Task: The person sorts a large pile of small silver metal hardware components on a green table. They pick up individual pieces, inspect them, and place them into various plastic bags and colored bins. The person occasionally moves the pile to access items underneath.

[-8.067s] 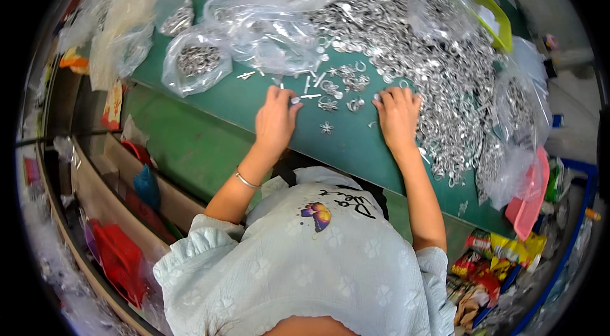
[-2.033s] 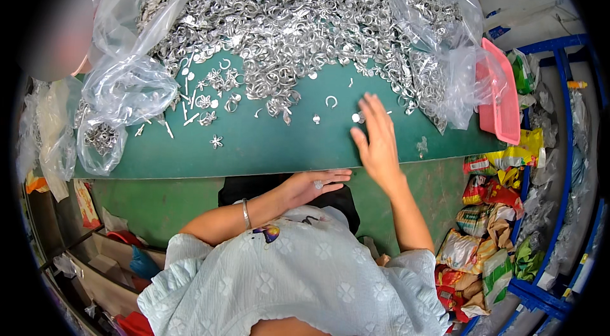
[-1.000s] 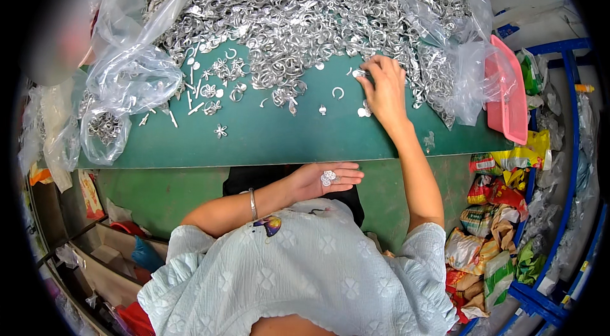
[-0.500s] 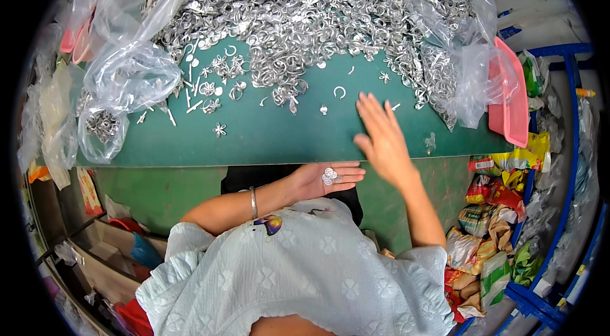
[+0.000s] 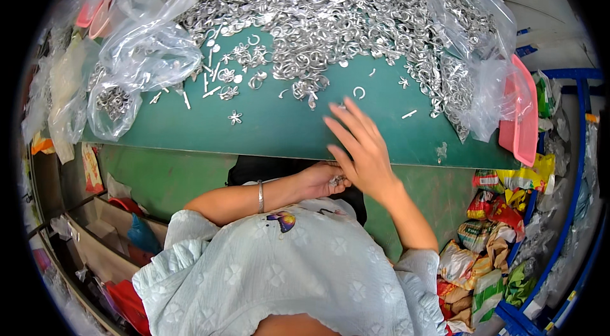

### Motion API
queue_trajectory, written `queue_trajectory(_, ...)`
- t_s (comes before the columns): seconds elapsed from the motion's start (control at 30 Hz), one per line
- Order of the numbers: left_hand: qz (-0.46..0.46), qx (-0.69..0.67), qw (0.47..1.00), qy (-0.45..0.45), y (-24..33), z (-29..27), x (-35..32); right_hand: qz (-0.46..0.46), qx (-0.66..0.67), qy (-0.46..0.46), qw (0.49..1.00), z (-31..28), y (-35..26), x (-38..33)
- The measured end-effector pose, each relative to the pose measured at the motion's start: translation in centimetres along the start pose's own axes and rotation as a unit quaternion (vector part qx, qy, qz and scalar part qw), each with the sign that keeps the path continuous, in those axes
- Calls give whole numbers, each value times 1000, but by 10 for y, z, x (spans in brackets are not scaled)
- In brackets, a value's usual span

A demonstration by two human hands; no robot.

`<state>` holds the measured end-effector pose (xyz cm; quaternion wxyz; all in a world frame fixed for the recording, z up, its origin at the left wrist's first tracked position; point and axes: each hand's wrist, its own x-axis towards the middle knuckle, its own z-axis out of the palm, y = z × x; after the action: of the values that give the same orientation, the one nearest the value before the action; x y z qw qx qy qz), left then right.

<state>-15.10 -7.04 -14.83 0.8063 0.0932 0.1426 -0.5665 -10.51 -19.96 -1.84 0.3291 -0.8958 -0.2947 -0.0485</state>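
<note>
Just below the table's near edge, my left hand (image 5: 312, 179) is curled, palm up, round several small silver discs (image 5: 336, 179) that peek out between its fingers. Above and to the right, my right hand (image 5: 368, 161) reaches over the edge of the green table (image 5: 279, 136), fingers outstretched and apart. I see nothing in its grasp; its fingertips hide part of the tabletop. Beyond them lie an open silver ring (image 5: 359, 87) and, to the right, a thin silver bar (image 5: 409, 114). A silver flower-shaped piece (image 5: 235, 118) rests farther left.
A large heap of silver metal pieces (image 5: 305, 37) covers the far table. Clear plastic bags (image 5: 149, 59) holding more pieces flank it. At the right edge stands a pink basket (image 5: 522, 120). Colourful packets (image 5: 460, 260) are stacked beside a blue metal rack (image 5: 581, 145).
My left hand has curled its fingers over the silver discs, which lay on its open palm. My right hand has shifted left and nearer to me. The whole view has moved slightly.
</note>
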Motion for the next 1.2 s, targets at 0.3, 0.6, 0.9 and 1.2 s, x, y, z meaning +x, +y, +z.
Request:
queue_trajectory(0.3,-74,178,975,110,15,45,-25,-131,-206,-30,969,37,45,92)
queue_trajectory(0.6,-77,204,976,8,18,46,-34,54,-199,136,969,-16,101,51)
queue_trajectory(0.9,32,99,994,45,30,69,-67,-17,-174,48,983,14,27,89)
queue_trajectory(1.2,153,-62,986,14,45,66,-91,16,-376,19,926,9,64,77)
